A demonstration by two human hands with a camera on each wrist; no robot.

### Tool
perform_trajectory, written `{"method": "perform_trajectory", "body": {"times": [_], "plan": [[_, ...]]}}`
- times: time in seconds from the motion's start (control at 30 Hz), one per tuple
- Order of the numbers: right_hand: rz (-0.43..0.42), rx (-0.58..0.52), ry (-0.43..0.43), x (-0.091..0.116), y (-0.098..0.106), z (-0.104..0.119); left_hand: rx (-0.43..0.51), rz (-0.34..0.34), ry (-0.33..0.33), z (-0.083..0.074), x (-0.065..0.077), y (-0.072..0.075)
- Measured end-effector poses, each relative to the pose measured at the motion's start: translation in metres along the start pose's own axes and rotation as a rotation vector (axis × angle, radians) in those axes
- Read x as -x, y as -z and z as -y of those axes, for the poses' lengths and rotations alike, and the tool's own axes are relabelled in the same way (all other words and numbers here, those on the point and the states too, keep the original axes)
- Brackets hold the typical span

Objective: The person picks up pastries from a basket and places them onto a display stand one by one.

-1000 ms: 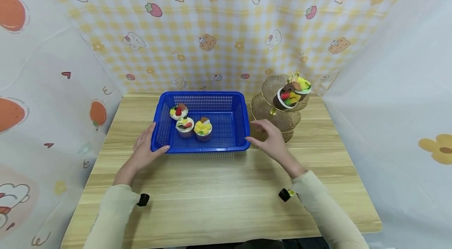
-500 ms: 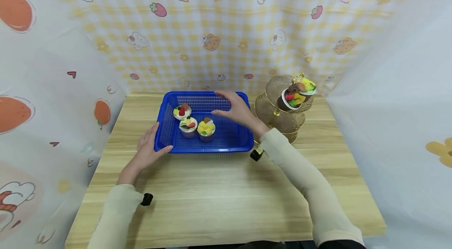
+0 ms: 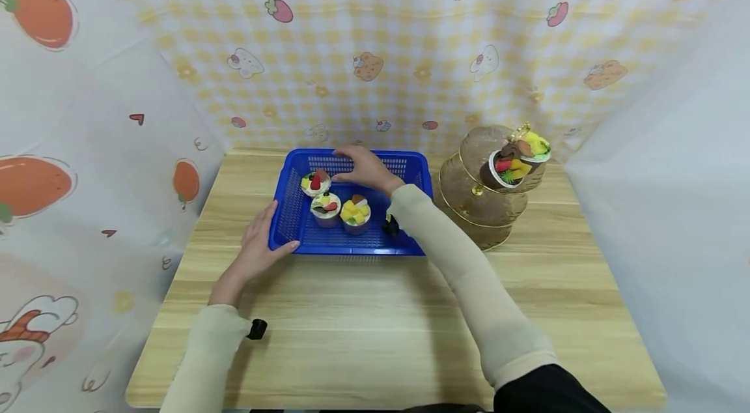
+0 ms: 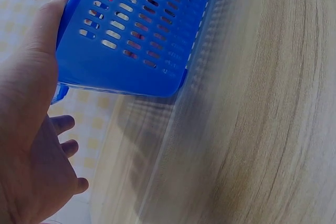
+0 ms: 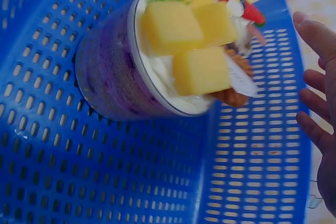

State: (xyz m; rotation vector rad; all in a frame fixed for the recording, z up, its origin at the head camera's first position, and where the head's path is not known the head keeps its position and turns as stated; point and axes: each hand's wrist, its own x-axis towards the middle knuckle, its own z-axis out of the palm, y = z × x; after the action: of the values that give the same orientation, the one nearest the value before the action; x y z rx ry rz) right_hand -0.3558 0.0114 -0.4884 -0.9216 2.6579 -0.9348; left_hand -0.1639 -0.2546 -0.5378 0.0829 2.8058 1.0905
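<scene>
My left hand (image 3: 258, 247) rests at the front left corner of a blue plastic basket (image 3: 351, 249). Its thumb lies along the rim, and the other fingers spread loosely in the left wrist view. Inside the basket stand three dessert cups. One cup (image 3: 355, 216) has mango-like yellow cubes on cream over purple layers. Beside it is a cup (image 3: 325, 206) with mixed fruit. A strawberry-topped cup (image 3: 316, 183) sits at the back left. Over the basket's rear half, my right hand (image 3: 369, 172) reaches with parted thumb and fingers, fingertips close to the strawberry-topped cup, holding nothing.
To the basket's right stands a tiered, gold-rimmed amber stand (image 3: 469, 198). Its top tier bears a chocolate-coloured dessert cup (image 3: 505, 169) and a yellow-topped cup (image 3: 534, 147). Everything stands on a wooden table (image 3: 351, 322), with a checked cloth (image 3: 404, 22) hanging behind it.
My right hand has moved left from beside the basket's right edge, over the basket, to the strawberry-topped cup. My left hand has stayed at its corner. The head view has shifted slightly.
</scene>
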Motion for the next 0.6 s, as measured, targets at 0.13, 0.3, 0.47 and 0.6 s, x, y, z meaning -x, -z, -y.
{"method": "perform_trajectory", "body": {"times": [0.13, 0.3, 0.47, 0.6], "plan": [[0.026, 0.001, -0.043, -0.008, -0.013, -0.006, 0.012, 0.001, 0.007, -0.004, -0.001, -0.003], [0.059, 0.086, -0.005, -0.018, -0.028, -0.005, 0.020, 0.003, 0.018, -0.005, 0.000, -0.003], [0.079, 0.153, 0.018, -0.024, -0.035, -0.001, 0.017, 0.004, 0.026, -0.004, 0.000, -0.001], [0.112, 0.193, 0.032, -0.027, -0.042, -0.001, 0.015, 0.003, 0.028, -0.003, -0.002, -0.002]]}}
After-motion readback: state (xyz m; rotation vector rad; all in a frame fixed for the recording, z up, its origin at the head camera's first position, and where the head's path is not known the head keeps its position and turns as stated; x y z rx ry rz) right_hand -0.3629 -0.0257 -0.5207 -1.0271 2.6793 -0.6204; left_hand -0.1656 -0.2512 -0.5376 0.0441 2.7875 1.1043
